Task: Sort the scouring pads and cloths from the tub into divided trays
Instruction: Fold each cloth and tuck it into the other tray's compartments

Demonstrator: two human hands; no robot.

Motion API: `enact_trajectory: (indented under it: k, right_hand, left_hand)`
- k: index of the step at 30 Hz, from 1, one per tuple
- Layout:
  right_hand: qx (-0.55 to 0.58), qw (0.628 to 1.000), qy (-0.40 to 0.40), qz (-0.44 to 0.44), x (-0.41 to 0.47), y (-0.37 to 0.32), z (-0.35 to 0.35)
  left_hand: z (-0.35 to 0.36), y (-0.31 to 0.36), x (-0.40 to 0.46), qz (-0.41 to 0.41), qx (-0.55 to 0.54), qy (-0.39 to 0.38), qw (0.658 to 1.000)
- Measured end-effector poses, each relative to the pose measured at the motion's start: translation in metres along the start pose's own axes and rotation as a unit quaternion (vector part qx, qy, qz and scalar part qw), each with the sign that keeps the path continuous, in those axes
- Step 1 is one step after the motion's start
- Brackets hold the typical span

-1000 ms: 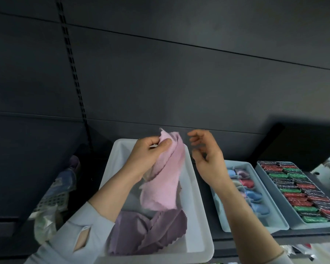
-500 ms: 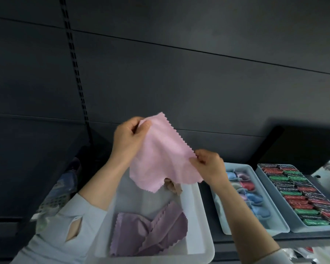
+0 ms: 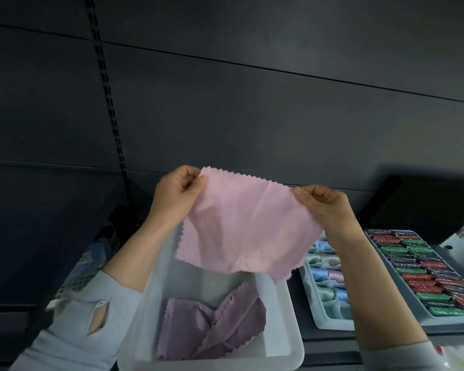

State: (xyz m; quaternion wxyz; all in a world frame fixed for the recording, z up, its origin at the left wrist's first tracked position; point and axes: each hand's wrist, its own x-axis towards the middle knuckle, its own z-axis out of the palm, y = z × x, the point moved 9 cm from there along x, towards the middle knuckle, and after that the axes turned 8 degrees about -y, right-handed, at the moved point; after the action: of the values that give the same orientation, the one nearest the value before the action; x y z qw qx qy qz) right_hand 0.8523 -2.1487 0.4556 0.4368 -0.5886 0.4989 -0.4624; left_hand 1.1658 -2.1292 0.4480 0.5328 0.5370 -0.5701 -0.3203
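Both hands, L (image 3: 178,189) & R (image 3: 322,202), pinch pink cloth (image 3: 247,223) top corners, spread above tub (image 3: 276,341).

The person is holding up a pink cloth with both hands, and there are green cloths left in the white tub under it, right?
Not quite. The head view shows the cloths left in the white tub are purple cloths, not green. The rest is right: the left hand and right hand hold the pink cloth up above the tub.

A pink cloth (image 3: 248,228) that a second ago hung bunched from the left hand (image 3: 176,195) over the white tub (image 3: 279,303) is now lifted higher and spread flat, the right hand (image 3: 323,206), earlier empty, now pinching its opposite top corner
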Motion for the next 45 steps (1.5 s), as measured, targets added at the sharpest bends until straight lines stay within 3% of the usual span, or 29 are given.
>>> enact_trajectory:
  k: [3,6,8,11,14,16,18,21,24,28,32,36,42,45]
  right_hand:
    - [-0.002,0.998,-0.067,0.0,-0.003,-0.004,0.008]
    - [-0.102,0.985,-0.133,0.03,-0.007,0.004,0.006]
    - [-0.136,0.983,-0.118,0.047,-0.007,0.009,-0.003]
    - [-0.037,0.994,-0.107,0.006,-0.017,-0.004,0.001]
    - [-0.01,0.967,-0.247,-0.054,-0.041,-0.031,0.039]
    - [-0.04,0.918,-0.393,-0.043,-0.064,-0.038,0.073]
    - [-0.085,0.892,-0.444,-0.026,-0.072,-0.037,0.093]
    - [-0.129,0.936,-0.323,-0.06,-0.05,-0.042,0.095]
    - [-0.075,0.964,-0.238,-0.093,-0.036,-0.048,0.09]
    - [-0.094,0.958,-0.218,-0.161,-0.035,-0.057,0.093]
    - [-0.04,0.977,-0.155,-0.143,-0.032,-0.056,0.084]
    - [-0.071,0.975,-0.154,-0.145,-0.032,-0.058,0.086]
    - [-0.101,0.964,-0.216,-0.118,-0.027,-0.05,0.091]
    - [-0.114,0.971,-0.183,-0.106,-0.02,-0.044,0.084]
  left_hand:
    - [0.012,-0.003,-0.001,-0.005,-0.05,-0.043,0.998]
    - [0.0,-0.015,-0.001,-0.011,-0.065,0.01,0.998]
    - [-0.007,-0.023,-0.001,-0.02,-0.063,0.037,0.997]
    - [-0.013,-0.031,-0.001,-0.028,-0.01,0.072,0.997]
    - [-0.008,-0.033,0.002,-0.038,0.022,0.065,0.997]
    - [0.01,-0.025,0.002,-0.027,-0.046,0.007,0.999]
    - [0.031,-0.01,-0.003,-0.012,-0.079,-0.058,0.995]
    - [0.058,0.012,-0.016,-0.013,-0.094,-0.156,0.983]
    - [0.077,0.034,-0.029,0.015,-0.14,-0.235,0.962]
    - [0.083,0.043,-0.032,0.017,-0.174,-0.25,0.952]
    - [0.084,0.034,-0.031,-0.013,-0.18,-0.238,0.954]
    - [0.088,0.031,-0.033,-0.037,-0.213,-0.243,0.946]
    - [0.092,0.021,-0.031,-0.06,-0.166,-0.284,0.942]
    - [0.092,0.02,-0.033,-0.056,-0.174,-0.279,0.943]
